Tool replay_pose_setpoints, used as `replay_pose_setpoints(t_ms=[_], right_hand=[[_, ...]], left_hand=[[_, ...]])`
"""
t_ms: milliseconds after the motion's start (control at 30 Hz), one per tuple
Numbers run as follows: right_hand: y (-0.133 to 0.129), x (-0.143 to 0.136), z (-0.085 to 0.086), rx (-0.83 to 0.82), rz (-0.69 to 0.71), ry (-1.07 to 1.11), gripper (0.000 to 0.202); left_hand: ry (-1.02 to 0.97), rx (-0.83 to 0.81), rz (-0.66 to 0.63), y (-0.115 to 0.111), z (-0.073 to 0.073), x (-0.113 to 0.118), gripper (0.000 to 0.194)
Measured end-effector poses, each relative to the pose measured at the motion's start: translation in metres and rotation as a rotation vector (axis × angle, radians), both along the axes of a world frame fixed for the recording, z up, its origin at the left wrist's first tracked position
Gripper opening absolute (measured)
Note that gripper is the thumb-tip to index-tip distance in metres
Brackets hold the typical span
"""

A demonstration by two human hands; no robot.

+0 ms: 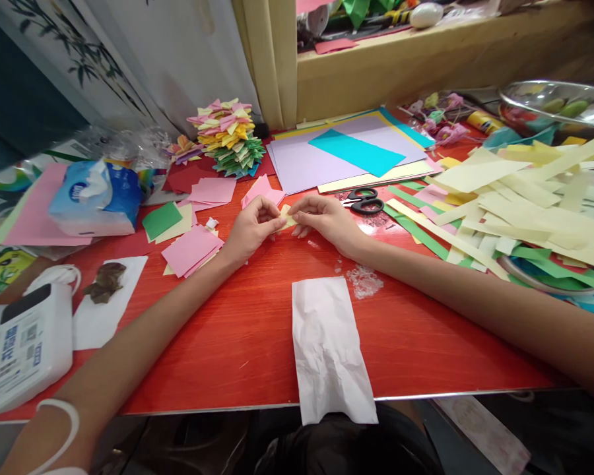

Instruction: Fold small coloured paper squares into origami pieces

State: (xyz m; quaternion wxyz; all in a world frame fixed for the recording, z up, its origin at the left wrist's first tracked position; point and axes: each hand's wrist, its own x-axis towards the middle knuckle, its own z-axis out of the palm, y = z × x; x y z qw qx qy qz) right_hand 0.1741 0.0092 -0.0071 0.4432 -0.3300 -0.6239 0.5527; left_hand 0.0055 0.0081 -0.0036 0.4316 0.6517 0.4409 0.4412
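Note:
Between my two hands is a small pale yellow piece of paper [288, 216], pinched at its edges just above the red table. My left hand [255, 227] has thumb and fingertips closed on its left side. On the right side, my right hand [327, 223] holds it the same way; the fingers hide much of its shape. Pink paper squares [262, 191] lie right behind my left hand, and more pink squares [193, 251] rest to its left. Black-handled scissors [365, 202] lie just beyond my right hand.
A white paper sheet [327, 336] hangs over the front edge of the red table [218, 349]. Cut paper strips [539, 204] heap up at right near a metal bowl [584, 105]. Folded-paper pieces [230, 138] stand stacked at the back. A tissue pack [96, 198] sits at left.

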Motion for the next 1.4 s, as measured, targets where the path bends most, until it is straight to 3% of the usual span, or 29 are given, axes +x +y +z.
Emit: replay_pose_setpoints(t_ms=[200, 767, 967, 1200, 1400], right_hand=[[0.0004, -0.0014, 0.0008, -0.067, -0.034, 0.036, 0.021], [0.0024, -0.0017, 0.0, -0.134, 0.04, 0.024, 0.016], [0.0017, -0.0013, 0.0002, -0.102, -0.018, 0.043, 0.015], [0.0028, -0.001, -0.0031, -0.056, 0.015, -0.003, 0.012], [0.0031, -0.002, -0.0002, -0.081, -0.063, 0.057, 0.017]], left_hand=[[-0.029, 0.001, 0.009, 0.0005, -0.0003, -0.0003, 0.027], [0.026, 0.064, -0.018, 0.0002, 0.0007, -0.0004, 0.023], [0.036, 0.112, -0.023, 0.0017, 0.0004, -0.0015, 0.02], [0.049, 0.096, -0.104, 0.0015, -0.001, -0.003, 0.018], [-0.012, 0.065, -0.113, -0.0013, 0.0016, -0.0017, 0.017]])
